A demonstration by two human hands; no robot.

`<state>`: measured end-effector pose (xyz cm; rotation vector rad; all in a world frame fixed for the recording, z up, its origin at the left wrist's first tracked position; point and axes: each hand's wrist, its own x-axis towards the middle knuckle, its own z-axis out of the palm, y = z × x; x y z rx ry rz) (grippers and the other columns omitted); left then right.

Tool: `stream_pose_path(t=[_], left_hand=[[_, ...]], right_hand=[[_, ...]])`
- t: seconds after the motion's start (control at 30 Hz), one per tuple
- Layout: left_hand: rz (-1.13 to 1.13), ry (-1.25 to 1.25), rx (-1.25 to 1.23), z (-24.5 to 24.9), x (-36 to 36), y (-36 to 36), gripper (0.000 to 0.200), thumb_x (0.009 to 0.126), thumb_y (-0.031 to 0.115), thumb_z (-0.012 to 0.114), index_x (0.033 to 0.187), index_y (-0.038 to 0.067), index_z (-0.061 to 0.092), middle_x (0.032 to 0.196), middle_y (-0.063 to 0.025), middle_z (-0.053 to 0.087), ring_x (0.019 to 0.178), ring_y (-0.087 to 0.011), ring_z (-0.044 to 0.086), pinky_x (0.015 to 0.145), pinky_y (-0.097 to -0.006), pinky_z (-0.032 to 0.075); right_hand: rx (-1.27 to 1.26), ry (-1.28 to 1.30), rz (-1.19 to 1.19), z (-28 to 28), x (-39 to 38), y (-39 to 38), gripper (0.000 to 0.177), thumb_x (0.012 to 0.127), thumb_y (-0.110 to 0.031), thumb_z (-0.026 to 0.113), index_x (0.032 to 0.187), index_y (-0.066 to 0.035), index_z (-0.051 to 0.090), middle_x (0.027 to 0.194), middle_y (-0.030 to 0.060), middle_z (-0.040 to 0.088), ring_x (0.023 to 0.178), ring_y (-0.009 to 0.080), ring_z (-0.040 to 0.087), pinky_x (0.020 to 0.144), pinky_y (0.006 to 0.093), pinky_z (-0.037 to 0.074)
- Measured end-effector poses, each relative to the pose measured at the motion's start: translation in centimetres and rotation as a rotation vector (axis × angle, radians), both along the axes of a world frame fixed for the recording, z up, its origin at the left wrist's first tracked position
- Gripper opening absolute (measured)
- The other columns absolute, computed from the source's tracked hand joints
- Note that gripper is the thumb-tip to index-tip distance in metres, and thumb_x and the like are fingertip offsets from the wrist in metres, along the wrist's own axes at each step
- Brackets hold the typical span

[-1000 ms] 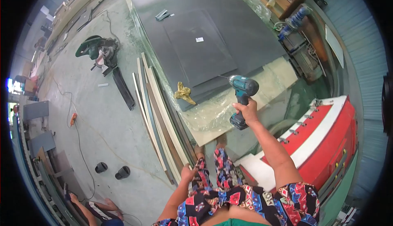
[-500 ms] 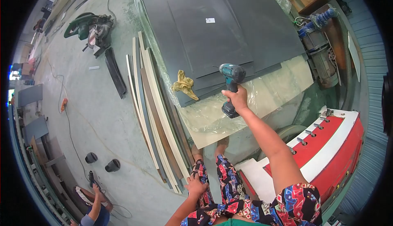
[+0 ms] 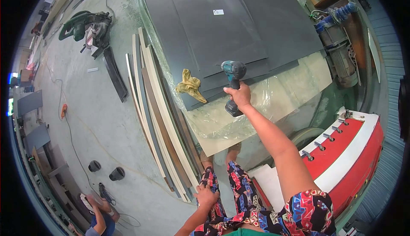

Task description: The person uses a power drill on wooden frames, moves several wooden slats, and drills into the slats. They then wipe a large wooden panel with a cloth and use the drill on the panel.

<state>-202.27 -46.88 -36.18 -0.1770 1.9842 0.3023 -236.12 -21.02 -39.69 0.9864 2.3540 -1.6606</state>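
A teal and black cordless impact driver is gripped at its handle by my right hand. It is held upright over the near edge of a stack of dark grey sheets, with its battery base low over plastic film. My left hand lies on the leg of my patterned trousers, fingers apart and holding nothing. Left of the driver, a crumpled yellow cloth rests on the sheets.
Long strips lie on the floor left of the stack. A miter saw, black slippers and a cable are farther left. A co-worker sits lower left near a black tool. At right are a red-and-white case and a motor.
The driver and my right hand have shifted slightly left and up in view. My left hand stays on my leg. The co-worker's hand has left the black tool, which now lies on the floor.
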Motion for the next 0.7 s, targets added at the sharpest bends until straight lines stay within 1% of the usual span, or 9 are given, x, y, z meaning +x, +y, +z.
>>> stream_pose_path(t=[0.03, 0.1, 0.27, 0.37, 0.5, 0.67, 0.7], left_hand=[[-0.001, -0.001, -0.002, 0.0, 0.0, 0.0, 0.064, 0.071, 0.041, 0.063, 0.124, 0.007, 0.052, 0.134, -0.0153, 0.041, 0.127, -0.0326, 0.032, 0.099, -0.0617, 0.025], [-0.014, 0.045, 0.007, 0.0, -0.2, 0.0, 0.063, 0.071, 0.041, 0.062, 0.123, 0.005, 0.053, 0.132, -0.0156, 0.043, 0.127, -0.0333, 0.033, 0.100, -0.0612, 0.024], [-0.062, 0.058, -0.001, -0.4, -0.4, -0.1, 0.063, 0.072, 0.042, 0.061, 0.122, 0.004, 0.054, 0.130, -0.0156, 0.044, 0.126, -0.0337, 0.034, 0.101, -0.0603, 0.023], [-0.082, 0.062, -0.006, -0.5, -0.7, -0.2, 0.062, 0.072, 0.042, 0.061, 0.121, 0.004, 0.055, 0.130, -0.0156, 0.045, 0.125, -0.0336, 0.034, 0.101, -0.0600, 0.023], [-0.085, 0.082, -0.004, -0.9, -0.9, -0.4, 0.061, 0.072, 0.042, 0.061, 0.119, 0.003, 0.057, 0.128, -0.0149, 0.046, 0.124, -0.0325, 0.036, 0.101, -0.0596, 0.022], [-0.105, 0.081, -0.010, -0.5, -1.7, -0.3, 0.059, 0.072, 0.043, 0.060, 0.115, 0.004, 0.059, 0.127, -0.0142, 0.047, 0.123, -0.0311, 0.037, 0.101, -0.0593, 0.022], [-0.104, 0.087, -0.013, -0.6, -1.7, -0.4, 0.058, 0.072, 0.043, 0.060, 0.115, 0.004, 0.059, 0.127, -0.0141, 0.048, 0.122, -0.0307, 0.037, 0.101, -0.0592, 0.022]], right_hand=[[0.013, -0.001, -0.012, -0.1, 0.0, 0.1, 0.031, 0.063, -0.028, 0.076, 0.073, -0.005, 0.057, 0.062, 0.0063, 0.061, 0.049, 0.0177, 0.057, 0.054, 0.0319, 0.046], [0.014, 0.005, -0.029, -0.1, -0.1, 0.5, 0.031, 0.063, -0.028, 0.076, 0.073, -0.005, 0.057, 0.062, 0.0064, 0.061, 0.049, 0.0179, 0.058, 0.054, 0.0319, 0.046], [0.068, 0.005, -0.061, -0.2, -0.6, 2.7, 0.033, 0.062, -0.029, 0.076, 0.075, -0.004, 0.058, 0.063, 0.0067, 0.061, 0.049, 0.0186, 0.058, 0.053, 0.0316, 0.046], [0.099, 0.018, -0.125, -0.8, -1.0, 4.5, 0.035, 0.062, -0.031, 0.076, 0.076, -0.004, 0.059, 0.063, 0.0073, 0.061, 0.049, 0.0194, 0.059, 0.053, 0.0322, 0.047], [0.123, 0.015, -0.156, -1.0, -1.6, 6.9, 0.036, 0.063, -0.031, 0.076, 0.079, -0.003, 0.061, 0.064, 0.0080, 0.062, 0.049, 0.0199, 0.060, 0.052, 0.0325, 0.047], [0.156, 0.021, -0.216, -1.2, -2.3, 8.7, 0.033, 0.063, -0.029, 0.076, 0.078, -0.003, 0.061, 0.063, 0.0074, 0.062, 0.047, 0.0186, 0.059, 0.051, 0.0321, 0.046], [0.155, 0.024, -0.243, -1.1, -2.4, 8.9, 0.028, 0.064, -0.024, 0.076, 0.074, -0.004, 0.059, 0.061, 0.0050, 0.059, 0.046, 0.0154, 0.056, 0.048, 0.0295, 0.045]])
